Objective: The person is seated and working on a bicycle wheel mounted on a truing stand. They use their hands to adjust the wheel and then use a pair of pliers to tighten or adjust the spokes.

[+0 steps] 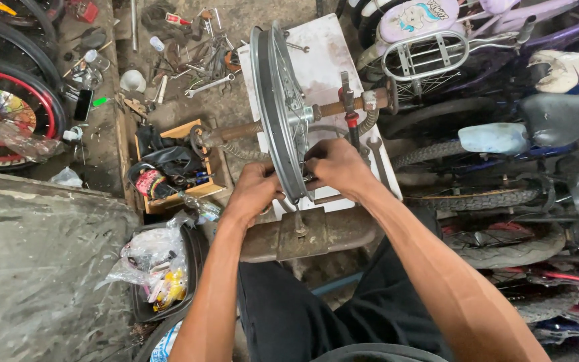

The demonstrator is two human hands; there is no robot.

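Two hands work at a bare wheel (277,107) standing upright on a rusty stand (306,234) in the middle. The left hand (252,191) curls closed against the rim's near left side. The right hand (336,166) pinches narrow at the spokes on the right side; what it grips is hidden. A wrench (209,85) lies far left.
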